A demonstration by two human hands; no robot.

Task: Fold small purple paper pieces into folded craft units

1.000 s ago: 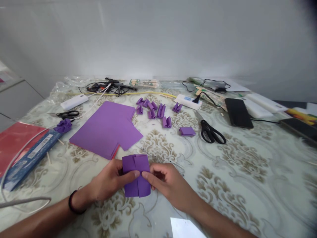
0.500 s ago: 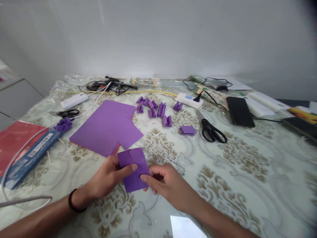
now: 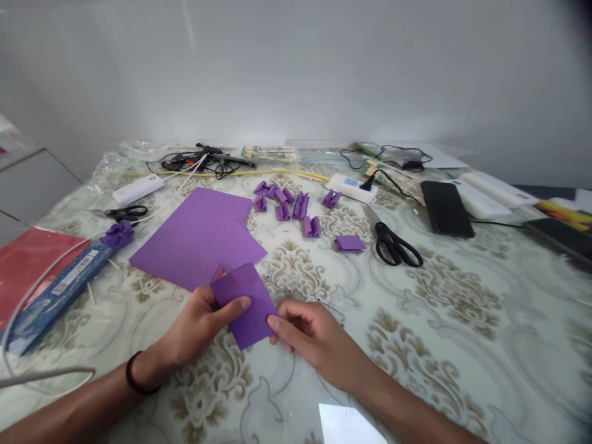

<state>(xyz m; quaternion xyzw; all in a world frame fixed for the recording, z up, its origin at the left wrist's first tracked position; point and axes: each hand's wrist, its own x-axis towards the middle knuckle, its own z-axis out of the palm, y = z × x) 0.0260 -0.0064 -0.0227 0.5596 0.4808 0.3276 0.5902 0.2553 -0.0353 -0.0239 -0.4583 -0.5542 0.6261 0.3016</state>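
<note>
A small folded piece of purple paper (image 3: 252, 302) is held up above the table between both hands. My left hand (image 3: 203, 320) grips its left side, thumb flat on the front and fingers hidden behind. My right hand (image 3: 309, 336) pinches the lower right edge between thumb and fingers. Just beyond lie larger purple sheets (image 3: 198, 231), overlapping, with a bit of red showing under them. Several small folded purple paper pieces (image 3: 300, 205) stand farther back, and a flatter folded piece (image 3: 350, 243) lies to their right.
Black-handled scissors (image 3: 395, 243) lie right of the folded pieces; another pair (image 3: 124, 213) is at left. A power strip (image 3: 352, 187), a black phone (image 3: 446, 208) and cables sit behind. Crumpled purple paper (image 3: 117, 234) and a blue package (image 3: 60, 296) are at left.
The held purple paper has tilted and moved slightly up and left. My right hand has slid toward its lower right corner; both hands still hold it.
</note>
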